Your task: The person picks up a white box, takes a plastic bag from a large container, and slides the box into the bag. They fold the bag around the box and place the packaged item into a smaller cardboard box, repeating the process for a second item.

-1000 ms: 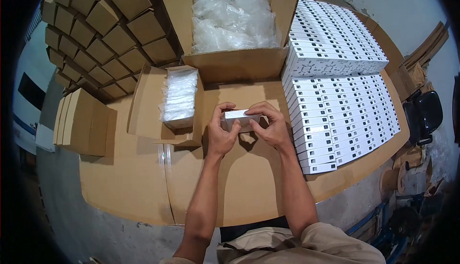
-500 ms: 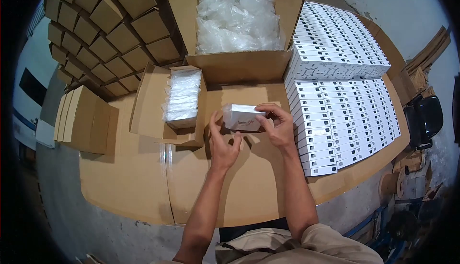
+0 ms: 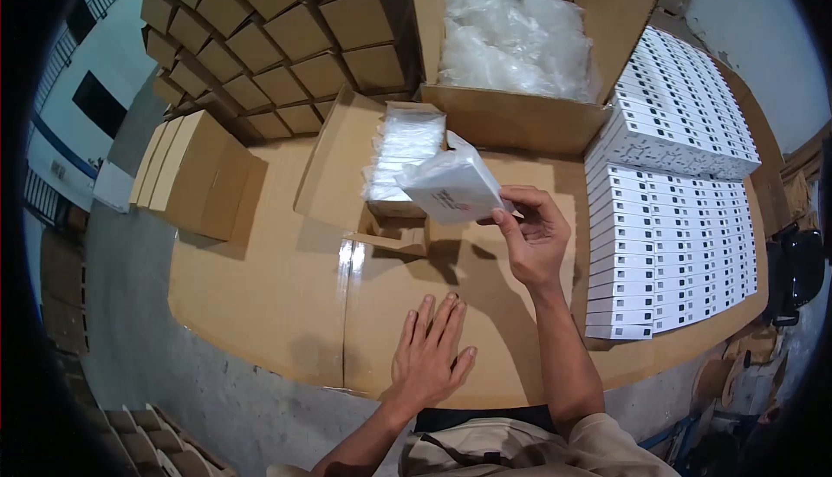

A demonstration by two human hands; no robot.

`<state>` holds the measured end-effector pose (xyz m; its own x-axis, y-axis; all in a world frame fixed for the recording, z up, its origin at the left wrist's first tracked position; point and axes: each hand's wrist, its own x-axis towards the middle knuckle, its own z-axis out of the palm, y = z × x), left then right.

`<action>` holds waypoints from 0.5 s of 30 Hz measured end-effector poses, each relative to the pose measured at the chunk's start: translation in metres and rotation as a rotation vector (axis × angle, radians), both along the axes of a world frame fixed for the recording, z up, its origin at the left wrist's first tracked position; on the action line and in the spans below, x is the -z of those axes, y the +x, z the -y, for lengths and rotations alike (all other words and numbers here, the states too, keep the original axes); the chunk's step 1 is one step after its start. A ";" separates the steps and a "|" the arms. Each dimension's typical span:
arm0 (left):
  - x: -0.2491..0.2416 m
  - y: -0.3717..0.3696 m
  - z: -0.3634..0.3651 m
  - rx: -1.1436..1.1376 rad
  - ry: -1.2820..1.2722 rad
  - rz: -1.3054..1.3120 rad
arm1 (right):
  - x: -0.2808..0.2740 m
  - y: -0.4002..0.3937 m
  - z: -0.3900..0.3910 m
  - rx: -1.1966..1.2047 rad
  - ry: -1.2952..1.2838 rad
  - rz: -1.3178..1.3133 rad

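A small white box in a clear plastic bag [image 3: 452,189] is pinched between the thumb and fingers of my right hand [image 3: 536,233]. It is tilted and held above the table, near the open carton. My left hand [image 3: 431,351] lies palm down near the table's front edge, fingers stretched out, holding nothing. Inside the small open cardboard carton [image 3: 403,241] stands a row of plastic-wrapped white boxes [image 3: 406,143], with a gap at the carton's near end. The bagged box partly covers that row's right side.
Behind stands a large carton [image 3: 511,106] full of clear plastic bags [image 3: 516,35]. Stacked white boxes [image 3: 676,247] line the right side. Brown cartons [image 3: 299,26] are piled at the back left, and several brown boxes [image 3: 195,178] stand at the table's left.
My left hand has let go of the bagged box and moved down onto the table. My right hand has carried the box toward the small carton. The view has shifted left.
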<state>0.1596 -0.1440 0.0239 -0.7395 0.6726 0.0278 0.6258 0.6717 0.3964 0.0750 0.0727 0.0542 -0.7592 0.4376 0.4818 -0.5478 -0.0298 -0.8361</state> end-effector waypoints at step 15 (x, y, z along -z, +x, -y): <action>0.001 -0.001 0.009 -0.031 0.054 0.021 | -0.028 -0.037 0.020 -0.071 0.829 -0.028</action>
